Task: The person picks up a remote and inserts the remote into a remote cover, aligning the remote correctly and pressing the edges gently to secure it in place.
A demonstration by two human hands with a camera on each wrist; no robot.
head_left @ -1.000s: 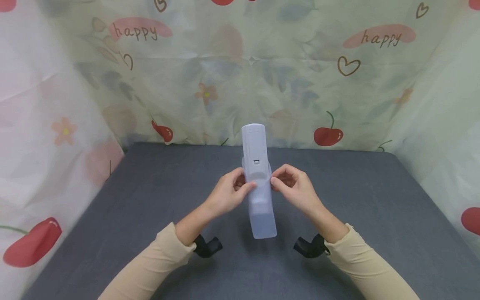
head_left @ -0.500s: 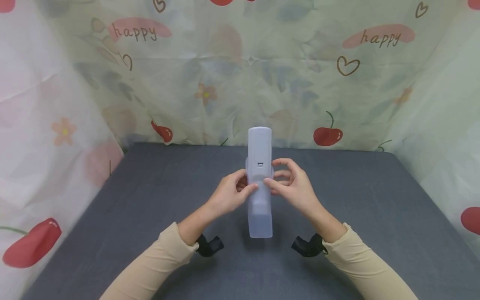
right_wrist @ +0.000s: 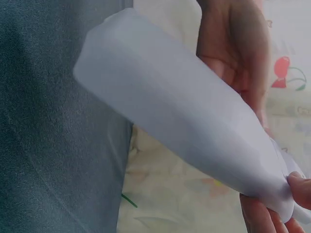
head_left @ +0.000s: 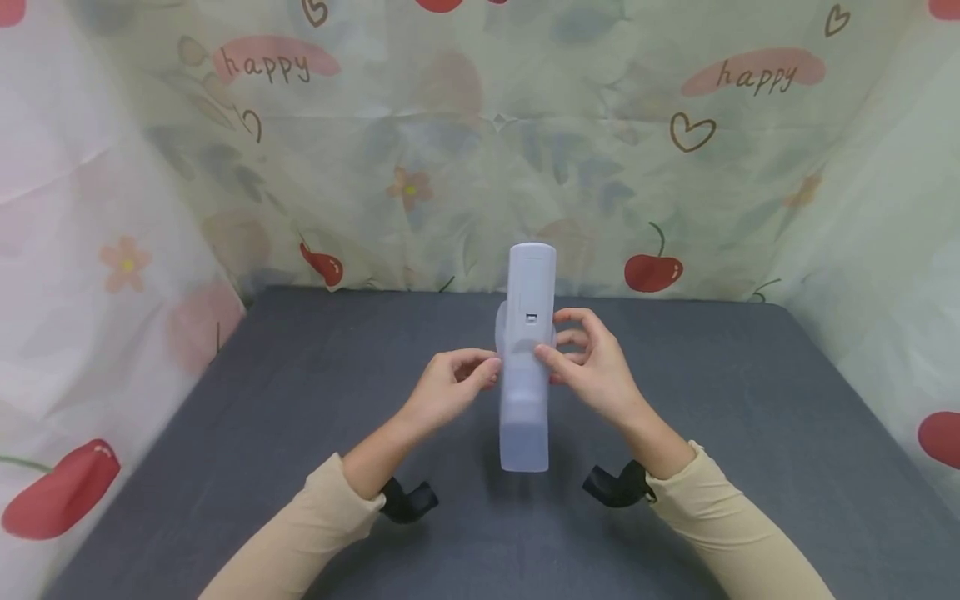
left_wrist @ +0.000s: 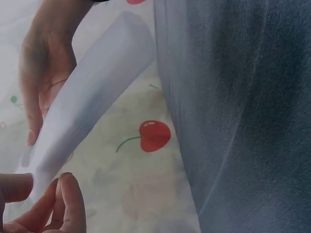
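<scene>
A long, pale white plastic device (head_left: 527, 367) is held upright above the table between both hands. Its upper part has a small square slot, and its lower end is broad and slightly translucent. The right hand (head_left: 596, 367) grips its right side, thumb on the front and fingers behind. At the left edge, the left hand (head_left: 446, 387) pinches with thumb tip and curled fingertips. The left wrist view has the left thumb (left_wrist: 17, 187) overlapping the narrow part of the device. In the right wrist view, the wide body (right_wrist: 165, 97) covers part of the left hand (right_wrist: 238, 53).
A dark grey table (head_left: 300, 417) lies below the hands. Cloth walls (head_left: 495, 167) with cherries, hearts and flowers stand at the back and both sides. Black wrist mounts (head_left: 617, 486) stick out under the sleeves.
The device has shifted right and now stands nearly straight. The right thumb has come onto its front, while the left thumb has drawn back from the front to the left edge.
</scene>
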